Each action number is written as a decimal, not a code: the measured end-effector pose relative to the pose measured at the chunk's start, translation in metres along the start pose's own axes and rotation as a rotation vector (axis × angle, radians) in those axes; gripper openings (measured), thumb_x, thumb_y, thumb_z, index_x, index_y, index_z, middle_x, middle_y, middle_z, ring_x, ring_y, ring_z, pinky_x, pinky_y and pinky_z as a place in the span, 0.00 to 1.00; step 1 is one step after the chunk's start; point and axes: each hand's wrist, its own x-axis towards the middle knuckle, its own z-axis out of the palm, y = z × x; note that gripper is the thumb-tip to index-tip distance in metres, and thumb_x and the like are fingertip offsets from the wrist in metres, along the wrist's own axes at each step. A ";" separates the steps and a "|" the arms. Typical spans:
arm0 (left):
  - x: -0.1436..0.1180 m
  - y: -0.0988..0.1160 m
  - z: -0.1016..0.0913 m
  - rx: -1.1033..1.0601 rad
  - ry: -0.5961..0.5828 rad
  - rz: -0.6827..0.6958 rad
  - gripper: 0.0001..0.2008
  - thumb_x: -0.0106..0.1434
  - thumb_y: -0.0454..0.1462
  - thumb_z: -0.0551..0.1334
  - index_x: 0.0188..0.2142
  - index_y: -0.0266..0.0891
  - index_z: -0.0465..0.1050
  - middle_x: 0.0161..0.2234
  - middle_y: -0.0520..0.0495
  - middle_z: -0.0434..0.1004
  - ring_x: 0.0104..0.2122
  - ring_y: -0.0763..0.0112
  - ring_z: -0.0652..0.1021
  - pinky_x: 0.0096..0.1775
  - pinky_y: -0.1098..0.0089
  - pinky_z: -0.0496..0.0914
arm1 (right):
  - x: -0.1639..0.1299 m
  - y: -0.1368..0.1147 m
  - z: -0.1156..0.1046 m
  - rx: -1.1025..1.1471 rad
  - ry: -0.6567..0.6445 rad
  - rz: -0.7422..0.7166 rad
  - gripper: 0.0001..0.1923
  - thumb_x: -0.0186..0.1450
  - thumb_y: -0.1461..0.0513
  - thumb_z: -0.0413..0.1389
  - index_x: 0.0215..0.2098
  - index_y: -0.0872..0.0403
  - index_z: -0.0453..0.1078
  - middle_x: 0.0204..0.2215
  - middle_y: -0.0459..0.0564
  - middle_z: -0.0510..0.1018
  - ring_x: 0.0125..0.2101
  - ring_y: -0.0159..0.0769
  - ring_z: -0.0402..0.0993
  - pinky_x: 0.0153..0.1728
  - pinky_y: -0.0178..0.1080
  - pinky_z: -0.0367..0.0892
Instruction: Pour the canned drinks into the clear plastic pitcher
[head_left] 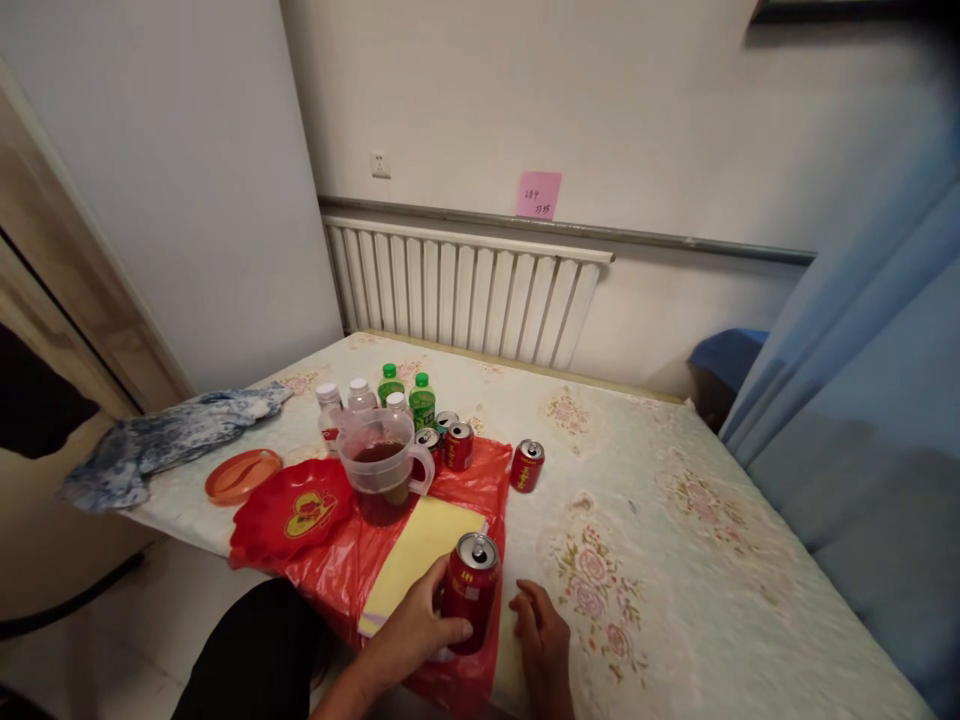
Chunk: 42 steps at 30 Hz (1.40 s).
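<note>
My left hand (421, 625) is closed around a red drink can (472, 590), thumb on the near side. The can stands nearly upright at the front of the red plastic sheet (337, 590), its silver top facing up. Just right of it is my right hand (541, 635), fingers loosely bent and apart, with nothing visible in them and not touching the can. A yellow paper pad (416, 550) lies left of the held can. Behind the pad stands a clear plastic jug (375, 470) with dark brown liquid. Another red can (528, 466) stands on the tablecloth farther back.
Left of the jug are a red scalloped plate (266, 515) and an orange lid (244, 476). White-capped bottles (328, 405), green-capped bottles (423, 403) and more cans (459, 447) stand behind it. A bluish cloth (172, 440) lies at the table's left edge.
</note>
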 end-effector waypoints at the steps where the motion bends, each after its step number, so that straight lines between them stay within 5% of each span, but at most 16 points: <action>1: 0.001 -0.003 -0.001 -0.003 0.010 0.001 0.34 0.44 0.28 0.64 0.54 0.39 0.66 0.51 0.46 0.75 0.51 0.56 0.73 0.59 0.57 0.60 | -0.001 0.003 0.000 -0.023 -0.005 -0.023 0.21 0.62 0.49 0.54 0.39 0.55 0.77 0.30 0.52 0.83 0.25 0.38 0.77 0.28 0.35 0.72; 5: 0.006 -0.012 -0.006 -0.047 0.036 0.031 0.35 0.45 0.29 0.65 0.55 0.39 0.66 0.55 0.44 0.73 0.54 0.54 0.71 0.59 0.57 0.60 | 0.000 0.007 -0.001 -0.087 -0.062 -0.092 0.19 0.63 0.49 0.53 0.39 0.54 0.77 0.34 0.53 0.83 0.33 0.41 0.79 0.35 0.36 0.73; 23: -0.003 -0.004 -0.017 -0.107 0.056 0.034 0.38 0.45 0.29 0.66 0.58 0.38 0.64 0.56 0.43 0.72 0.56 0.52 0.70 0.58 0.58 0.61 | -0.004 0.016 0.005 -0.214 -0.102 -0.057 0.22 0.65 0.48 0.51 0.41 0.55 0.76 0.40 0.56 0.83 0.40 0.46 0.79 0.42 0.40 0.72; 42: -0.034 -0.019 -0.050 -0.300 0.021 0.110 0.39 0.42 0.34 0.71 0.55 0.40 0.64 0.52 0.43 0.75 0.56 0.50 0.70 0.59 0.54 0.59 | -0.010 0.014 0.012 -0.319 -0.060 -0.184 0.22 0.65 0.47 0.52 0.39 0.55 0.76 0.37 0.56 0.83 0.36 0.45 0.79 0.38 0.39 0.72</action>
